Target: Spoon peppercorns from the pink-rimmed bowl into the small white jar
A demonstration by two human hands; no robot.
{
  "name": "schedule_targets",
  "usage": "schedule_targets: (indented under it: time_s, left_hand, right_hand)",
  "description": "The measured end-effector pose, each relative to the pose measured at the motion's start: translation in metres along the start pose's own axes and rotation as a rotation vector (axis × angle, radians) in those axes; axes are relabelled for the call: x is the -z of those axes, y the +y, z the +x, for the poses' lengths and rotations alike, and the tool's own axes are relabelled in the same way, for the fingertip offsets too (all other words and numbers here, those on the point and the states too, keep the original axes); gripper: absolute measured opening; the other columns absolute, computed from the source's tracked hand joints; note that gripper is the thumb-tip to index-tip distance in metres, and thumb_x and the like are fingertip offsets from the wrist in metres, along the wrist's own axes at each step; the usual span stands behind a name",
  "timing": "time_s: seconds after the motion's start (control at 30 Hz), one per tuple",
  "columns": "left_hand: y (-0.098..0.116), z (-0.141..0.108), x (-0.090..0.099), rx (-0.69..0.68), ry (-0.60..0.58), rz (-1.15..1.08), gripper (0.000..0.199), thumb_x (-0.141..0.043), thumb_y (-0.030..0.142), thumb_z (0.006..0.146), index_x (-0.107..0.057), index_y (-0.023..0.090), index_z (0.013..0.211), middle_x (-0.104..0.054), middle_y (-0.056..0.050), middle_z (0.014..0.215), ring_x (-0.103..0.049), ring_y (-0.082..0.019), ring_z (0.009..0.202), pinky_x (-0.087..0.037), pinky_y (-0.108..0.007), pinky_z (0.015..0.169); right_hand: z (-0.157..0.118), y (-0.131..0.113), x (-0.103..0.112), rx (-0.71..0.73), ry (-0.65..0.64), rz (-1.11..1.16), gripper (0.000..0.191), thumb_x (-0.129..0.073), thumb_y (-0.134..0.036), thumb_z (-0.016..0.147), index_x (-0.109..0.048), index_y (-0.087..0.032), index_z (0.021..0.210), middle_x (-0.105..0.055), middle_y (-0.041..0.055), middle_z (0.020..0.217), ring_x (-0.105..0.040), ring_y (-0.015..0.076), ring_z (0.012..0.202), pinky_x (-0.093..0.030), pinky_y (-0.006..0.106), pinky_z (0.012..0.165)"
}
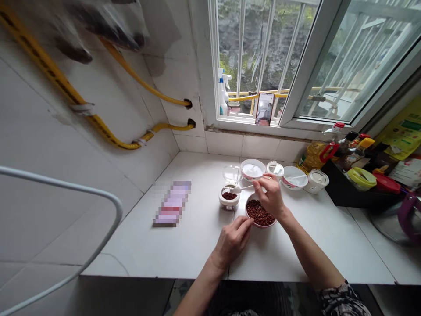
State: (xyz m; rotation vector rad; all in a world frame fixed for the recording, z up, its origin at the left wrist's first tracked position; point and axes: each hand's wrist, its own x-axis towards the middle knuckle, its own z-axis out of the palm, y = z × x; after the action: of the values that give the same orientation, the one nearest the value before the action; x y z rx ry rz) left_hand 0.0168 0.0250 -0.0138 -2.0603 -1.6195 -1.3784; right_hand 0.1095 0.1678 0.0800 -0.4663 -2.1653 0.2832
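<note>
Soft daylight from window (263, 57), wide-angle edge bending, top-left perhaps motion-blurred

The white counter (184, 245) lies bare left of the left hand (232, 239) up to a blurred flat packet (173, 204), and bare again along the front edge. Behind the bowl of red grains (260, 213) jars and bowls crowd together (lids open); bottles (332, 151) block the right.

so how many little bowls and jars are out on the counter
6. A jar under the spoon, a bowl of red grains by both hands, then a lidded jar, white-filled bowl, small jar and bowl behind. Another white tub sits right; more may be hidden.
</note>
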Motion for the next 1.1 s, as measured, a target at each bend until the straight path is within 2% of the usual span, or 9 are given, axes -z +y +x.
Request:
schedule_targets:
  time_s: [0.07, 0.17, 0.3, 0.43, 0.57, 0.7, 0.9, 1.1]
  left_hand:
    - [0.000, 0.000, 0.000, -0.004, -0.005, -0.005, 0.024, -0.045, 0.012, 0.097, -0.060, 0.016, 0.115, -0.068, -0.008, 0.094, -0.069, -0.016, 0.082, -0.057, -0.023, 0.072]
    - [0.000, 0.000, 0.000, -0.009, -0.012, -0.004, 0.024, -0.046, 0.013, 0.097, -0.060, 0.016, 0.115, -0.069, -0.008, 0.095, -0.069, -0.016, 0.083, -0.058, -0.023, 0.071]
    - [0.001, 0.002, -0.001, -0.008, 0.010, -0.004, 0.020, -0.048, 0.015, 0.097, -0.061, 0.017, 0.112, -0.069, -0.007, 0.094, -0.070, -0.015, 0.082, -0.058, -0.022, 0.069]
    - [0.001, 0.003, -0.002, 0.007, 0.008, -0.006, 0.019, -0.050, 0.016, 0.097, -0.061, 0.017, 0.112, -0.069, -0.007, 0.094, -0.069, -0.015, 0.082, -0.058, -0.022, 0.069]
    - [0.000, 0.002, -0.002, 0.016, -0.005, 0.001, 0.020, -0.049, 0.016, 0.096, -0.061, 0.018, 0.112, -0.069, -0.007, 0.093, -0.069, -0.015, 0.082, -0.058, -0.022, 0.069]
    - [-0.001, 0.001, -0.001, 0.001, -0.007, 0.004, 0.020, -0.049, 0.014, 0.096, -0.062, 0.017, 0.112, -0.069, -0.007, 0.094, -0.070, -0.015, 0.082, -0.058, -0.022, 0.069]
    - [-0.001, 0.001, -0.001, -0.006, -0.010, 0.001, 0.019, -0.048, 0.014, 0.097, -0.061, 0.016, 0.111, -0.069, -0.007, 0.093, -0.069, -0.016, 0.080, -0.058, -0.023, 0.067]
    - [-0.001, 0.000, -0.002, -0.005, -0.005, -0.005, 0.021, -0.048, 0.012, 0.096, -0.061, 0.017, 0.112, -0.069, -0.007, 0.094, -0.069, -0.015, 0.082, -0.058, -0.022, 0.069]
  right_hand:
    - [-0.006, 0.012, 0.014, -0.081, 0.023, 0.047, 0.043, -0.045, -0.029, 0.097, -0.043, -0.022, 0.054, -0.049, -0.0033, 0.050, -0.047, 0.0135, 0.054, -0.043, 0.034, 0.084]
    - [-0.021, 0.032, 0.031, -0.146, -0.043, 0.047, 0.045, -0.047, -0.029, 0.095, -0.044, -0.022, 0.051, -0.051, -0.0023, 0.048, -0.051, 0.0148, 0.056, -0.043, 0.031, 0.075]
    - [-0.038, 0.049, 0.029, -0.112, -0.053, -0.093, 0.041, -0.050, -0.028, 0.094, -0.046, -0.021, 0.054, -0.051, -0.0033, 0.049, -0.048, 0.0135, 0.053, -0.041, 0.033, 0.077]
    - [-0.045, 0.045, 0.015, -0.034, -0.097, -0.135, 0.037, -0.049, -0.026, 0.095, -0.046, -0.021, 0.058, -0.051, -0.0039, 0.052, -0.045, 0.0124, 0.052, -0.039, 0.033, 0.080]
    - [-0.047, 0.041, 0.014, -0.013, -0.097, -0.089, 0.039, -0.047, -0.028, 0.097, -0.044, -0.021, 0.059, -0.048, -0.0048, 0.051, -0.044, 0.0122, 0.052, -0.040, 0.032, 0.082]
    - [-0.050, 0.046, 0.017, -0.088, -0.027, -0.091, 0.037, -0.049, -0.028, 0.096, -0.046, -0.021, 0.060, -0.053, -0.0034, 0.053, -0.050, 0.0135, 0.056, -0.039, 0.032, 0.081]
    - [-0.053, 0.044, 0.008, -0.155, -0.107, -0.040, 0.042, -0.047, -0.030, 0.094, -0.038, -0.021, 0.054, -0.045, -0.0055, 0.047, -0.039, 0.0111, 0.048, -0.039, 0.031, 0.080]
    - [-0.053, 0.048, 0.015, -0.283, -0.078, 0.047, 0.046, -0.048, -0.033, 0.093, -0.039, -0.021, 0.050, -0.045, -0.0041, 0.046, -0.048, 0.0133, 0.053, -0.040, 0.030, 0.075]
